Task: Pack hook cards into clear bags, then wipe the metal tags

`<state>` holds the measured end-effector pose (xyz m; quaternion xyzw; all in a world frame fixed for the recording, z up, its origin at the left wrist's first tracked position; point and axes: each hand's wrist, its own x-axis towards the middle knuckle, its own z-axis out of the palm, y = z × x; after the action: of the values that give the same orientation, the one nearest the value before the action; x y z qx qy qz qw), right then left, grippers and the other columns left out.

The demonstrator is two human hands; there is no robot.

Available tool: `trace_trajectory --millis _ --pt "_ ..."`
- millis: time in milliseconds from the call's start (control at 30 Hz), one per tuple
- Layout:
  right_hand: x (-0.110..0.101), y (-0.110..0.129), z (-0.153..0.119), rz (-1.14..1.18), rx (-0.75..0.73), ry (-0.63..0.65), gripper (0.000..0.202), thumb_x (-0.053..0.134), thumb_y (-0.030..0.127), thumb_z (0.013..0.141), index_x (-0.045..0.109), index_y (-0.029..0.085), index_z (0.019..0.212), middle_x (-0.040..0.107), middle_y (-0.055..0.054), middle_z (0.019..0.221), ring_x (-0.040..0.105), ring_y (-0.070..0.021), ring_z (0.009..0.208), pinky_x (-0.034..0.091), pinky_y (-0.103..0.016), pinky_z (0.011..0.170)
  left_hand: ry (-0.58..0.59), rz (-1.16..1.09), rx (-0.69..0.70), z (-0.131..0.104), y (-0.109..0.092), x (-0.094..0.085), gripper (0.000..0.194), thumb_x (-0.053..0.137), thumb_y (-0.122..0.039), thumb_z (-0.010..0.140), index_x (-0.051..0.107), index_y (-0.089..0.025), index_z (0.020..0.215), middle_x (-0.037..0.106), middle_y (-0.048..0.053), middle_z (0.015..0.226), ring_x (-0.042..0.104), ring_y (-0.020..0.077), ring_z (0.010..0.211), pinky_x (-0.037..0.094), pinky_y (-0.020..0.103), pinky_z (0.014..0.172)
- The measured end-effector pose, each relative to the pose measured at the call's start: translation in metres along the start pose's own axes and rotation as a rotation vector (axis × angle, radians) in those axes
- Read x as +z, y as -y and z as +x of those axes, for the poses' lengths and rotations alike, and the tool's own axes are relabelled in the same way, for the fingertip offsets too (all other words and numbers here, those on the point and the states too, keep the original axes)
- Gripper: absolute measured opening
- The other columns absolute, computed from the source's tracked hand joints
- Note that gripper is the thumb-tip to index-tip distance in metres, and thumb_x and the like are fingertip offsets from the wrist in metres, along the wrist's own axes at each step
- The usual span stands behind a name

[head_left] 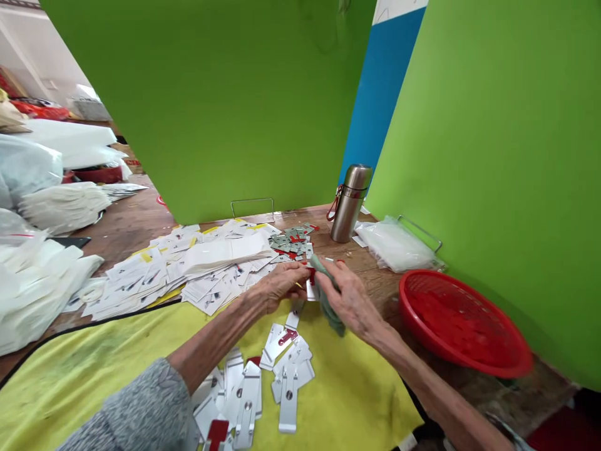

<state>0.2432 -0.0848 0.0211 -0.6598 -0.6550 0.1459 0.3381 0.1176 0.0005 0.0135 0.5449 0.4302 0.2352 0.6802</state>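
Note:
My left hand (284, 283) pinches a small silver metal plate with a red part (310, 289) above the far edge of the yellow cloth. From the right, my right hand (346, 293) is closed on a grey-green cloth (331, 316) and presses it against that plate; its fingers partly hide the plate. Below the hands, a loose pile of silver metal plates (288, 394) lies on the yellow cloth (357, 388). Several plates carry a red piece. Just beyond the hands is a heap of small grey and red metal pieces (292, 243).
Printed paper cards (141, 282) spread at the left, with white slips (225, 254) on top. Behind stands a steel thermos (348, 203). On the right are plastic bags (397, 243) and a red basket (408, 313) holding red pieces. Green panels (244, 113) rise at the back and right.

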Motion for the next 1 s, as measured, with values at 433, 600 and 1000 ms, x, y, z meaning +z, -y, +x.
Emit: trace_trajectory --millis 433,600,1000 --pt "0.016 -0.003 -0.024 0.543 0.278 0.057 0.031 0.055 0.049 0.08 0.06 0.019 0.089 0.06 0.0 0.074 0.055 -0.0161 0.069 0.044 -0.025 0.062 -0.129 -0.161 -0.033 -0.029 0.005 0.005 0.008 0.065 -0.015 0.068 0.057 -0.015 0.068 0.059 -0.003 0.052 0.051 0.0064 0.045 0.032 0.017 0.046" --pt "0.02 0.003 -0.027 0.704 0.302 0.236 0.037 0.066 0.052 0.072 0.062 0.015 0.078 0.056 0.002 0.068 0.047 -0.0104 0.059 0.04 -0.022 0.055 -0.068 -0.161 0.036 -0.054 0.013 0.005 0.014 0.068 -0.022 0.063 0.057 -0.015 0.063 0.055 -0.005 0.053 0.044 0.0051 0.046 0.036 0.019 0.051" --pt "0.017 -0.026 -0.039 0.785 0.45 0.391 0.047 0.073 0.058 0.065 0.053 0.016 0.072 0.047 0.005 0.061 0.041 -0.0064 0.052 0.039 -0.017 0.046 -0.318 1.132 0.307 0.014 0.005 -0.035 0.027 0.046 -0.022 0.083 0.067 -0.017 0.101 0.066 0.01 0.104 0.059 0.0237 0.098 0.044 0.034 0.083"
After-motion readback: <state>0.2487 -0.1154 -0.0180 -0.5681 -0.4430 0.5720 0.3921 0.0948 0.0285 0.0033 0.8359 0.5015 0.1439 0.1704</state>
